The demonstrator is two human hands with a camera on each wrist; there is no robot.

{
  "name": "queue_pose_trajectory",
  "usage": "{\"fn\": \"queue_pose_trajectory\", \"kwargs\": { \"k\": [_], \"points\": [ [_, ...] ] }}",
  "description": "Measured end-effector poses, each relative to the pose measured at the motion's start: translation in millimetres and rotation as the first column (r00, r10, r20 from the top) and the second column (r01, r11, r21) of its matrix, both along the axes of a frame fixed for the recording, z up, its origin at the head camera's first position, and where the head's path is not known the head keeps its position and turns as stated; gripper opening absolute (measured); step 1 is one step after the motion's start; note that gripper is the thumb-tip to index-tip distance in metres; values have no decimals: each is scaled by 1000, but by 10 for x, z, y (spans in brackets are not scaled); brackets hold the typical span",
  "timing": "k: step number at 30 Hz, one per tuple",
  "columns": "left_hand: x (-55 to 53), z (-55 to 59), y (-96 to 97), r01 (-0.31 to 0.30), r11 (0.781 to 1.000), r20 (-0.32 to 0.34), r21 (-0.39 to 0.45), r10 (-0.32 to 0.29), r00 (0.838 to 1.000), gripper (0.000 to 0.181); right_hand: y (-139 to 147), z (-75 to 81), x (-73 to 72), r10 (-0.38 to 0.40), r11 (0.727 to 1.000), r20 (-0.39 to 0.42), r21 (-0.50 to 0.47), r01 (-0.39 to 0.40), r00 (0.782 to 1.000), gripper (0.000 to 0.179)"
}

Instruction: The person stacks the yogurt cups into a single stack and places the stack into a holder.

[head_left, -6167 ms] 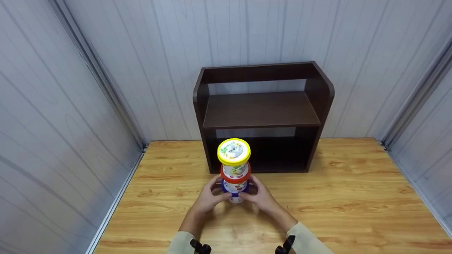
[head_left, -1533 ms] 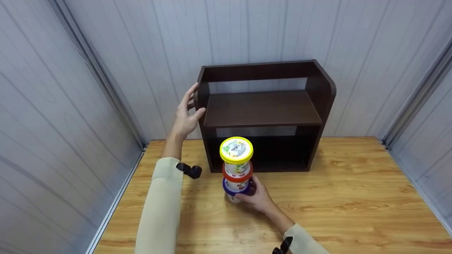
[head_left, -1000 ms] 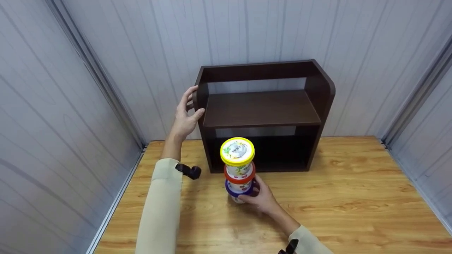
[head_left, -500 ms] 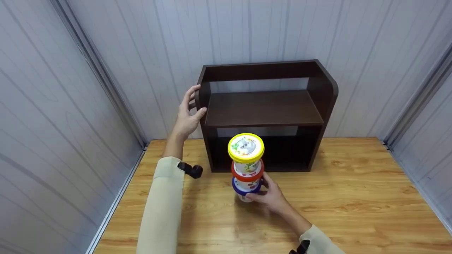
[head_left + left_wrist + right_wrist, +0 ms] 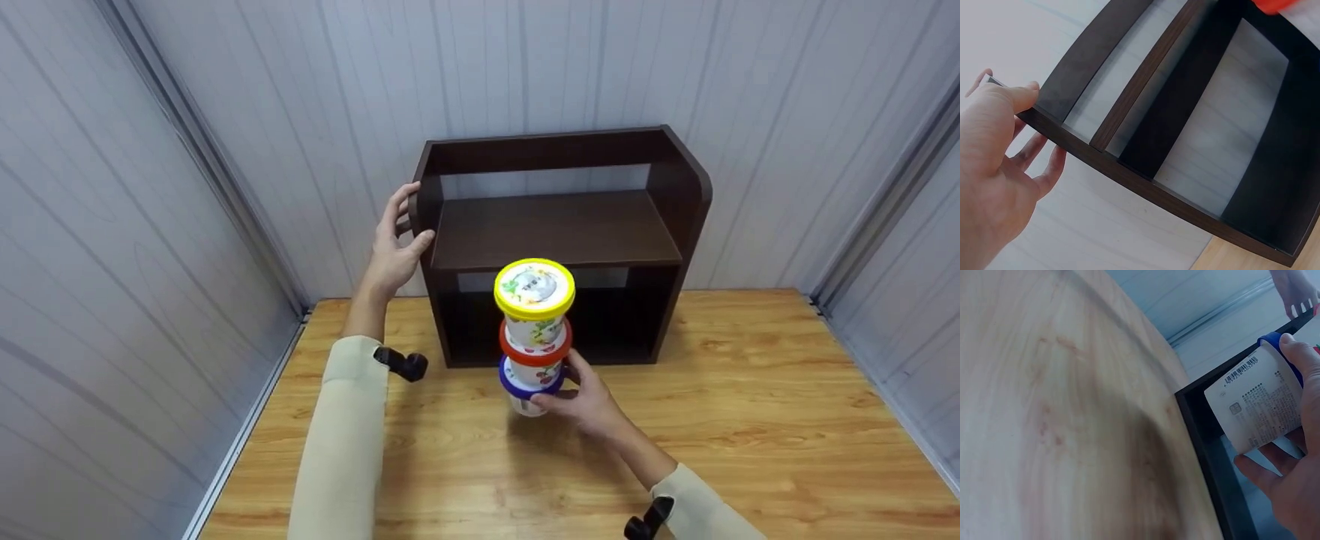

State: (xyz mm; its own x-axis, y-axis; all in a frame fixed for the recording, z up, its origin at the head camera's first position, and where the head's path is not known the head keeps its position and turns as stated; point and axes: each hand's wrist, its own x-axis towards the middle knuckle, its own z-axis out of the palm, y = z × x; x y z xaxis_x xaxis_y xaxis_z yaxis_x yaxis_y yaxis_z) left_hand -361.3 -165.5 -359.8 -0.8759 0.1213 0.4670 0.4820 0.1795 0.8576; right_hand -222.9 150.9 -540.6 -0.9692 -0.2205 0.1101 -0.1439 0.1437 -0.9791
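Three lidded tubs stand stacked in the head view: a yellow-lidded tub (image 5: pixel 535 291) on top, a red-lidded tub (image 5: pixel 534 367) in the middle and a blue-lidded tub (image 5: pixel 527 405) at the bottom. My right hand (image 5: pixel 589 401) grips the bottom tub near its lid and bears the stack above the table, with a shadow below. Printed text and a barcode show on the blue-lidded tub (image 5: pixel 1258 399) in the right wrist view. My left hand (image 5: pixel 394 251) holds the left side panel of the dark brown shelf (image 5: pixel 559 229), thumb inside and fingers outside; the left hand (image 5: pixel 1002 146) shows this closer.
The two-level shelf stands at the back of the wooden table (image 5: pixel 750 420), its lower compartment (image 5: pixel 615 322) behind the stack. Panelled walls (image 5: pixel 360 75) enclose the table at the back and both sides.
My left hand has gone from the bottom tub to the shelf's side panel. With the stack in it, my right hand has moved right and, most recently, upward off the table.
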Motion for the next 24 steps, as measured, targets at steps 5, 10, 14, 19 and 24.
{"fn": "queue_pose_trajectory", "kwargs": {
  "k": [5, 10, 14, 19, 24],
  "points": [
    [-5, -7, -1, 10, 1000, -11, 1, -10, 1000, 72, 29, 108, -29, 6, 1000, -48, -10, -7, 999, 89],
    [8, -22, -15, 25, 1000, -27, 7, -25, 999, 71, 48, 209, -80, 12, 1000, -128, 11, -11, 992, 86],
    [9, -26, -24, 19, 1000, -28, 5, -19, 999, 71, 54, 302, -124, 8, 1000, -152, 17, -5, 988, 86],
    [16, -16, -28, 9, 1000, -18, 3, -9, 1000, 71, 57, 415, -166, 18, 1000, -179, 14, -16, 984, 85],
    [3, -14, -27, 3, 1000, -15, 4, -3, 1000, 73, 69, 531, -200, 8, 999, -198, 39, 0, 980, 84]
  ]
}}
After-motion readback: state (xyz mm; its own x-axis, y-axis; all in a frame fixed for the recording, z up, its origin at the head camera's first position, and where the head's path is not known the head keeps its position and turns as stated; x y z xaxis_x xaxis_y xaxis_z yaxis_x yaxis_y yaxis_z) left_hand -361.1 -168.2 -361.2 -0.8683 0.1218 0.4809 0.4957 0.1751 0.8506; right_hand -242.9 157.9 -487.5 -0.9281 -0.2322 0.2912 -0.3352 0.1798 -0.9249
